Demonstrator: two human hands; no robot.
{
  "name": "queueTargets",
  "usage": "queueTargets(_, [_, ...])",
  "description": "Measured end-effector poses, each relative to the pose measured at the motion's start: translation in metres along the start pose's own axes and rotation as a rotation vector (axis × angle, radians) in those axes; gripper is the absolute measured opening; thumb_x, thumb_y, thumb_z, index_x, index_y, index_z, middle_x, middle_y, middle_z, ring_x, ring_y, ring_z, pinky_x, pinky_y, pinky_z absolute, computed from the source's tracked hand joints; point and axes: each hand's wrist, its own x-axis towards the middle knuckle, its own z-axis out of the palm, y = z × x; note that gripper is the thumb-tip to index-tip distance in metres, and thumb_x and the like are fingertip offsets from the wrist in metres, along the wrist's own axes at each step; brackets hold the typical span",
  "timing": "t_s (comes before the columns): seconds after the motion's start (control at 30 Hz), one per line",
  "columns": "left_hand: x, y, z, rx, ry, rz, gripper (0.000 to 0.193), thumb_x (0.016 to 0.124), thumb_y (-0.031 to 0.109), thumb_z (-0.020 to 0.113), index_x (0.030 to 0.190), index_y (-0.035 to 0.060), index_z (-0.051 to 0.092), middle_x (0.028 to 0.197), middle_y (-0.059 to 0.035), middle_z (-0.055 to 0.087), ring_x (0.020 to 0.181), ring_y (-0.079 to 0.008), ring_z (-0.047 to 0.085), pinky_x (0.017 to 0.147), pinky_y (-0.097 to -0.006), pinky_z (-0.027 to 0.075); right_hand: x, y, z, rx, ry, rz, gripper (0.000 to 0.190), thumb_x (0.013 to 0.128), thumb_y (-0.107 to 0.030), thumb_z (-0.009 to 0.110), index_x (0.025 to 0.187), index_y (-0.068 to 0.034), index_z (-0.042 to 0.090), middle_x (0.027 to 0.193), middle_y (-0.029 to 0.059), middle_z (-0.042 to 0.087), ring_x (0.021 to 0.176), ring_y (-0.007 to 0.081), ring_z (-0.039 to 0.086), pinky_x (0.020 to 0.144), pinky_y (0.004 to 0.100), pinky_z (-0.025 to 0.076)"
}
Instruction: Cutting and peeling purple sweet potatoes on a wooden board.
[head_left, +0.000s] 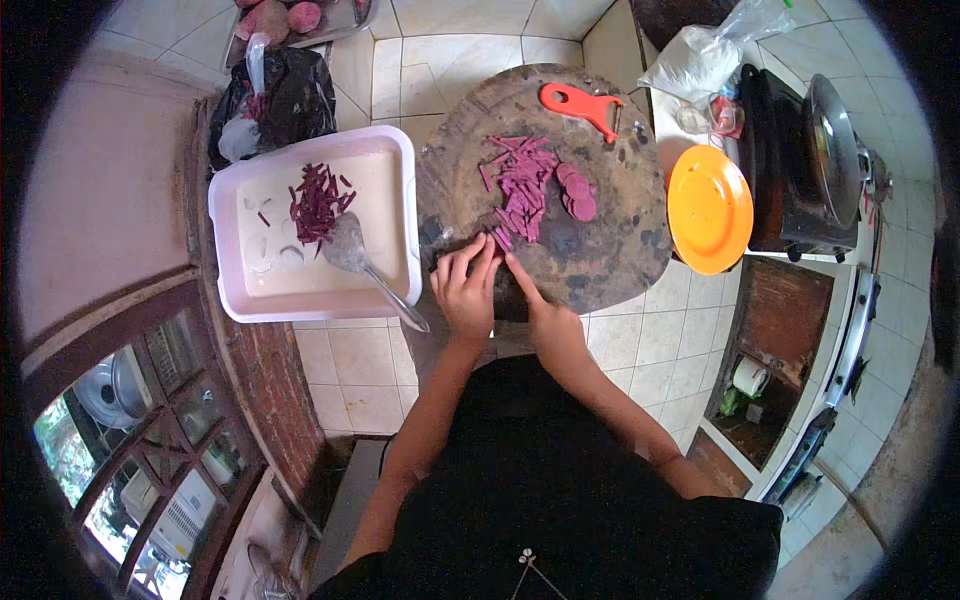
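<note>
My left hand (466, 289) rests its fingertips on a few purple sweet potato sticks (502, 239) near the front edge of a round wooden chopping board (615, 262). Beside it, my right hand (553, 326) points its index finger forward to the same sticks; the rest of the fingers are curled, and whatever they hold, perhaps a knife, is hidden. Beyond lie a pile of cut purple sticks (525, 176) and several round purple slices (577, 195). An orange peeler (577, 103) lies at the board's far side.
On the left, a white plastic basin (412, 225) holds pale batter, darker purple sticks (315, 202) and a metal spatula (352, 247). An orange plate (709, 217) is at the board's right, near a stove with a pan (832, 150). A black plastic bag (300, 90) sits behind the basin.
</note>
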Motion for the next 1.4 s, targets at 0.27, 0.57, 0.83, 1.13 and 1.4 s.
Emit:
queueTargets(0.27, [0.003,-0.002,0.002,0.048,0.063,0.003,0.032,0.073,0.016,0.071,0.104,0.014,0.068,0.105,0.0059,0.062,0.089,-0.0163,0.055,0.073,-0.031,0.038,-0.018,0.014,-0.002,0.027,-0.02,0.003,0.08,0.073,-0.002,0.055,0.141,-0.035,0.026,0.053,0.0164,0.056,0.048,0.0345,0.058,0.045,0.0453,0.047])
queueTargets(0.57, [-0.004,-0.004,0.001,0.018,0.058,0.017,0.031,0.073,0.017,0.071,0.104,0.0122,0.068,0.111,0.0064,0.063,0.088,-0.016,0.054,0.076,-0.0291,0.037,-0.009,0.012,0.008,0.195,0.145,-0.126,0.077,0.073,0.0,0.052,0.14,-0.029,0.029,0.054,0.0167,0.055,0.046,0.0339,0.057,0.044,0.045,0.047])
queueTargets(0.83, [-0.003,-0.003,0.0,0.012,0.064,0.004,0.028,0.074,0.016,0.07,0.102,0.0126,0.068,0.109,0.0072,0.063,0.088,-0.0159,0.055,0.076,-0.0291,0.037,-0.001,0.0,0.003,0.058,0.036,-0.055,0.062,0.085,-0.006,0.05,0.139,-0.029,0.032,0.07,0.0203,0.062,0.053,0.0348,0.06,0.047,0.0445,0.048])
queueTargets(1.13, [-0.005,-0.007,0.003,0.013,0.091,0.003,0.026,0.073,0.018,0.07,0.099,0.0127,0.069,0.109,0.0068,0.063,0.087,-0.0157,0.055,0.075,-0.0293,0.037,-0.014,0.016,0.017,0.049,0.166,-0.115,0.08,0.073,0.001,0.051,0.14,-0.034,0.028,0.052,0.0167,0.056,0.045,0.0301,0.058,0.044,0.0428,0.048])
queueTargets(1.4, [-0.003,-0.001,-0.003,-0.001,0.108,0.007,0.023,0.074,0.015,0.071,0.096,0.0121,0.069,0.103,0.005,0.063,0.091,-0.0185,0.054,0.079,-0.0325,0.039,-0.008,0.011,0.002,0.143,0.124,-0.093,0.068,0.082,-0.005,0.05,0.14,-0.032,0.028,0.058,0.0185,0.058,0.05,0.0347,0.059,0.045,0.0452,0.047])
